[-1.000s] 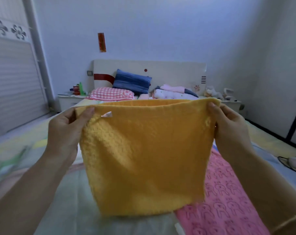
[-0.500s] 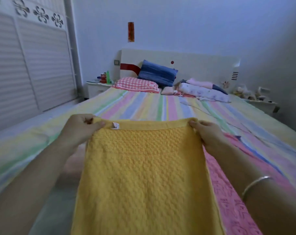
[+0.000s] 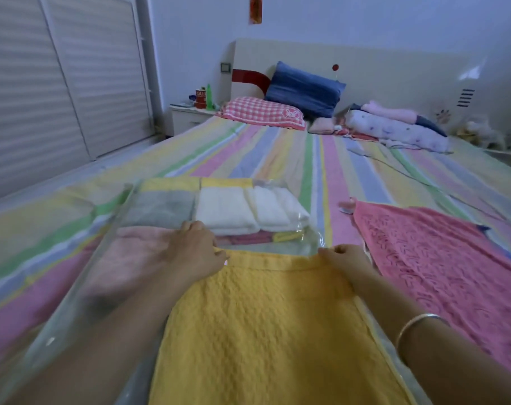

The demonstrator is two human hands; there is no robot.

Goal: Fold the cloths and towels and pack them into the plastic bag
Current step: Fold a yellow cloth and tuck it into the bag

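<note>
A yellow towel [image 3: 266, 325] lies spread flat in front of me, over the near part of a clear plastic bag [image 3: 81, 282]. My left hand [image 3: 196, 252] grips its far left corner and my right hand [image 3: 343, 260] pinches its far right corner. Inside the bag lie folded towels: white ones [image 3: 248, 211], a grey one [image 3: 160, 209], a pale pink one [image 3: 131, 255] and red and yellow ones beneath. A pink patterned towel [image 3: 441, 267] lies open on the bed to the right.
All of this rests on a striped bedsheet [image 3: 277, 159]. At the head of the bed are a blue pillow [image 3: 304, 89], a checked red pillow [image 3: 260, 112] and rolled bedding [image 3: 394, 130]. A bedside table [image 3: 190, 115] and sliding wardrobe doors [image 3: 58, 77] stand at left.
The yellow towel went from hanging in the air to lying flat on the bag, with both hands lowering its top edge. My view tilted down, so the packed bag now shows.
</note>
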